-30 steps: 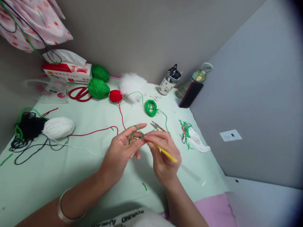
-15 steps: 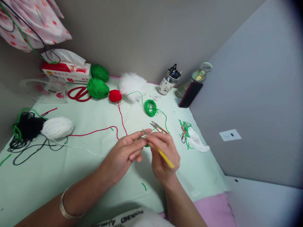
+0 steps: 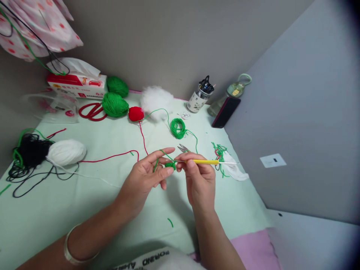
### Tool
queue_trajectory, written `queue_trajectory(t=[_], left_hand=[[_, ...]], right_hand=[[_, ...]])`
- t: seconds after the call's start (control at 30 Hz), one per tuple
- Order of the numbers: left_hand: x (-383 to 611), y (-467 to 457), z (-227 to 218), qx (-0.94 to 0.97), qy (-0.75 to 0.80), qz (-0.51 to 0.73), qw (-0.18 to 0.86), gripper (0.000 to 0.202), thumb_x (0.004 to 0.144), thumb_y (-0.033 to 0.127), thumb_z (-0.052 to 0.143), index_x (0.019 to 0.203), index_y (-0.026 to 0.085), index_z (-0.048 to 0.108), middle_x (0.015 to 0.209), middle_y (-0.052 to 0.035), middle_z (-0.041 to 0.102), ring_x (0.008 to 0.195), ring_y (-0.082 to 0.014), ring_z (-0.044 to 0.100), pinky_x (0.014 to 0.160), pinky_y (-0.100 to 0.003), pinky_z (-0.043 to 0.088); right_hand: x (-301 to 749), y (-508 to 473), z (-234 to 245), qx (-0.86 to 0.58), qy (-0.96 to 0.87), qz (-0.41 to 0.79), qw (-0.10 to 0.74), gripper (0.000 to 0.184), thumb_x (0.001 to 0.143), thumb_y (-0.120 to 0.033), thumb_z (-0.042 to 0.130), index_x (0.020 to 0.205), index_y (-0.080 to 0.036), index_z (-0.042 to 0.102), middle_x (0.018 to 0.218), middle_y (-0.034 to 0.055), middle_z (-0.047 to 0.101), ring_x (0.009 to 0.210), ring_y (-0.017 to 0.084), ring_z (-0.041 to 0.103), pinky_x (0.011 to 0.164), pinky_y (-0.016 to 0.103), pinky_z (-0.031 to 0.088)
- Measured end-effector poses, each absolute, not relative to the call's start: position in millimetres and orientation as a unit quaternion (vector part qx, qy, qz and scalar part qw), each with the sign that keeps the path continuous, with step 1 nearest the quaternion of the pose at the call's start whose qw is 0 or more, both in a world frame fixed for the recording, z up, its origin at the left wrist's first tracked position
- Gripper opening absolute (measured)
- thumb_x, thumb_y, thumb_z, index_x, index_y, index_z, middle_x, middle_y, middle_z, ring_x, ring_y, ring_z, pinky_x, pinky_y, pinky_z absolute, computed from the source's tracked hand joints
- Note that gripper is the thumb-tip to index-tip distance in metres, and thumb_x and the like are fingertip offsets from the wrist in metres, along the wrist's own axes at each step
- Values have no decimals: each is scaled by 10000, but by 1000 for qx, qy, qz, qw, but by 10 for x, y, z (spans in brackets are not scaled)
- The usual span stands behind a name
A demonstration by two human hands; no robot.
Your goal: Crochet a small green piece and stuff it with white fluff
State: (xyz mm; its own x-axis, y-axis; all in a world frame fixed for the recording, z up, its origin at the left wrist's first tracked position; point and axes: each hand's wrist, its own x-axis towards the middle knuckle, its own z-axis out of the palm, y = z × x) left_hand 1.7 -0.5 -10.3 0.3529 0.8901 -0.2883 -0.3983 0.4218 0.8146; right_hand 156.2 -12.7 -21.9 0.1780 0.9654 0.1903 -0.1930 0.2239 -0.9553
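Note:
My left hand pinches a small piece of green crochet work between thumb and fingers, with green yarn looped over the raised index finger. In my right hand is a crochet hook with a yellow handle, held level. Its metal tip meets the green piece; the other metal end points right. Just beyond my right fingers lie small thread snips, partly hidden. A coil of green yarn rests on the table farther back, a strand running from it toward my hands.
Behind my hands are green yarn balls, a red ball, white stuffing and red-handled scissors. White yarn and black yarn lie left. A phone leans on a bottle at right, near yarn scraps.
The crochet hook has swung from pointing toward me to lying level, its free end to the right. My left index finger has lifted, and the green piece shows more clearly.

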Motion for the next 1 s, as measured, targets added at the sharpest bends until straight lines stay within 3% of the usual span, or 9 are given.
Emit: queue_trajectory(t=[0.2, 0.4, 0.8, 1.0], left_hand=[[14, 14, -89, 324, 389, 436, 744, 346, 872, 325, 803, 1213, 273, 774, 985, -4, 692, 548, -50, 365, 551, -235, 433], [16, 22, -106, 327, 379, 427, 753, 402, 869, 299, 798, 1263, 244, 745, 947, -33, 751, 555, -72, 420, 552, -249, 416], [14, 25, -102, 332, 387, 428, 746, 423, 835, 276, 824, 1251, 262, 747, 807, 27, 662, 538, -69, 423, 522, -240, 375], [12, 50, -113, 320, 390, 411, 759, 382, 832, 320, 841, 1204, 284, 763, 834, 42, 634, 513, -41, 396, 509, -239, 343]], right_hand=[[1562, -118, -215, -411, -434, 476, 645, 114, 958, -316, 706, 945, -253, 800, 914, 20, 751, 750, 126, 662, 711, 273, 559], [1546, -136, -227, -424, -441, 474, 633, 133, 942, -349, 718, 929, -233, 781, 894, 35, 735, 757, 148, 640, 701, 296, 558], [1529, -142, -251, -436, -454, 461, 625, 123, 936, -343, 720, 925, -247, 795, 889, 35, 743, 716, 143, 616, 646, 288, 509], [1517, -94, -215, -411, -351, 549, 638, 143, 894, -366, 754, 854, -229, 757, 793, 8, 694, 633, 108, 576, 607, 244, 507]])
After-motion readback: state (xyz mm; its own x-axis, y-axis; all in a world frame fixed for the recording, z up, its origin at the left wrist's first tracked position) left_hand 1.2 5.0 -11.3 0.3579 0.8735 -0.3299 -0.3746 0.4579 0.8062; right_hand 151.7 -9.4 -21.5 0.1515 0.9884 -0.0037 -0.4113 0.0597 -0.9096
